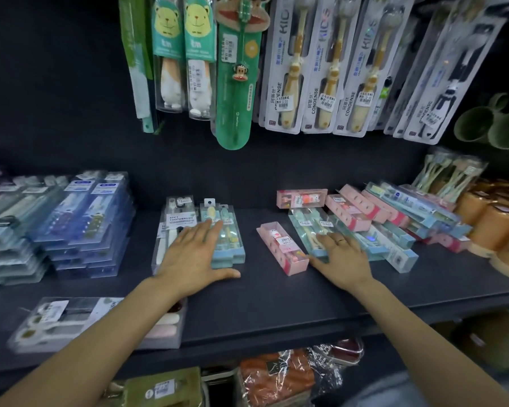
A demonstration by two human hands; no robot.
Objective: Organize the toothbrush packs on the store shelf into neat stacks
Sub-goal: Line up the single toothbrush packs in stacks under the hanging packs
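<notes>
With your left hand (195, 254) and right hand (342, 259) lying flat, fingers straight, on light, slick, rigid toothbrush packs (307, 233), grip each by its long edges.

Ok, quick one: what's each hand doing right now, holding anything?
Left hand: open, fingers flat on the light blue toothbrush pack, holding nothing.
Right hand: open, fingers resting on the mint toothbrush pack, holding nothing.
</notes>
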